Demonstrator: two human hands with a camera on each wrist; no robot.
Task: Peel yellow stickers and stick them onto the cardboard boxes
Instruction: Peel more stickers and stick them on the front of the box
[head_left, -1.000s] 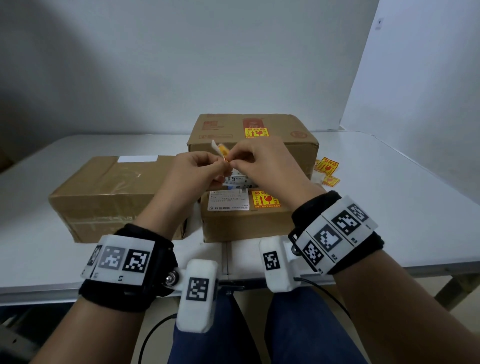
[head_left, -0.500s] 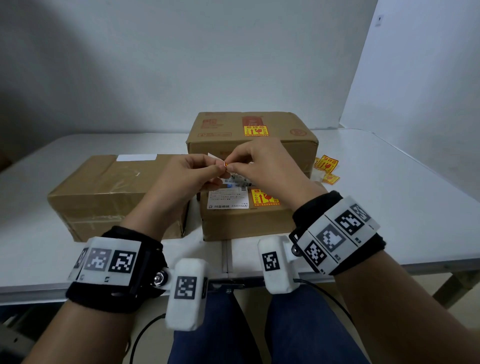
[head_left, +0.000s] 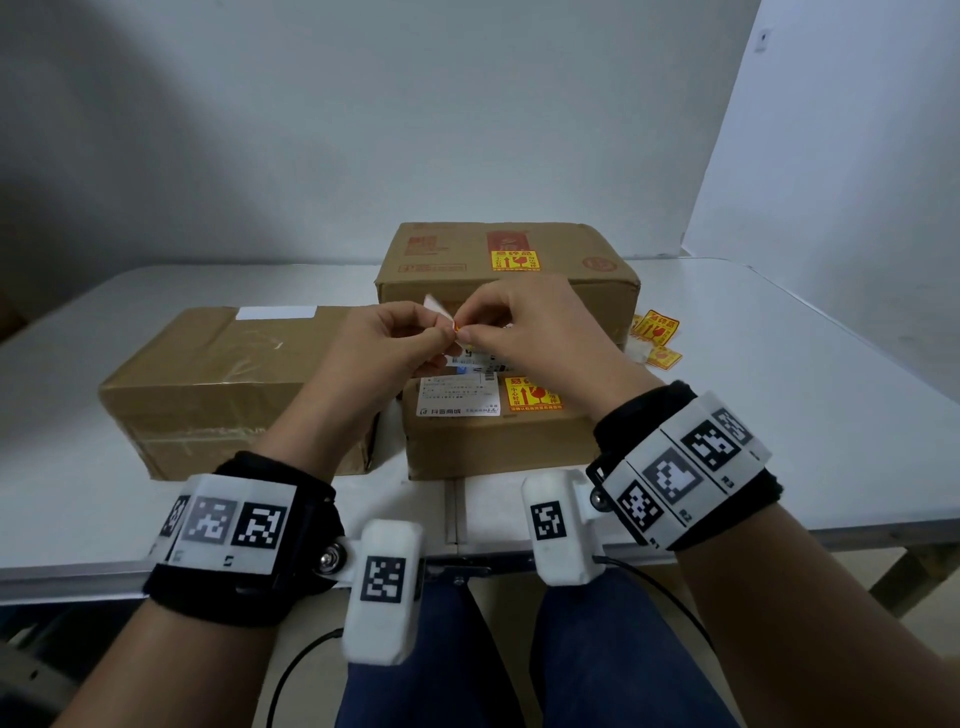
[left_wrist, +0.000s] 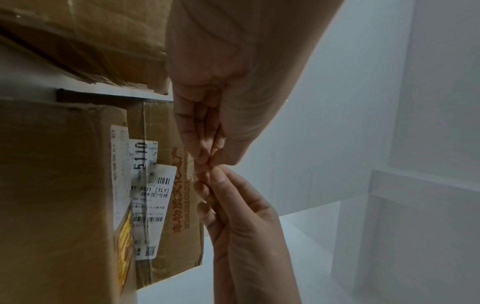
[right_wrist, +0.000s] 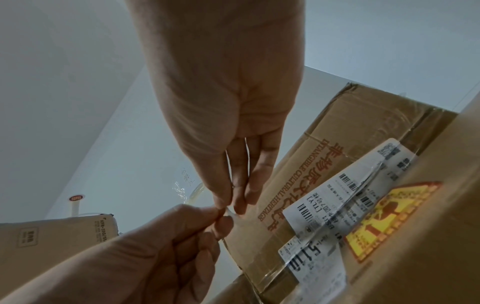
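Three cardboard boxes sit on the white table (head_left: 779, 415), grouped within easy reach, presumably so each top can be labelled without shifting anything; the far box (head_left: 506, 260) is the tallest, printed in red, and carries a yellow sticker on its top; the left box (head_left: 218, 374) is long, wrapped in glossy, wrinkled tape, with a plain white label at its back edge and no yellow sticker visible on it, so it looks like the likely target; the near box (head_left: 498, 436), lowest of the three, bears a white shipping label beside a yellow sticker, flat and square-cornered. Off to the right, near the far box, a little heap of spare stickers (head_left: 655, 332) lies on the table, bright yellow with red print, stiff-looking on their backings. Smaller again, and here is the action: the left hand (head_left: 395, 343) and the right hand (head_left: 530, 332) meet above the near box, fingertips touching, both pinching the held sticker (head_left: 456, 328); only a sliver of yellow-orange shows between the fingers, with a thin white backing paper (head_left: 435, 304) flaring up behind; the grip sits at one corner, by the look of it to split the film from the liner; peeling seems barely begun.
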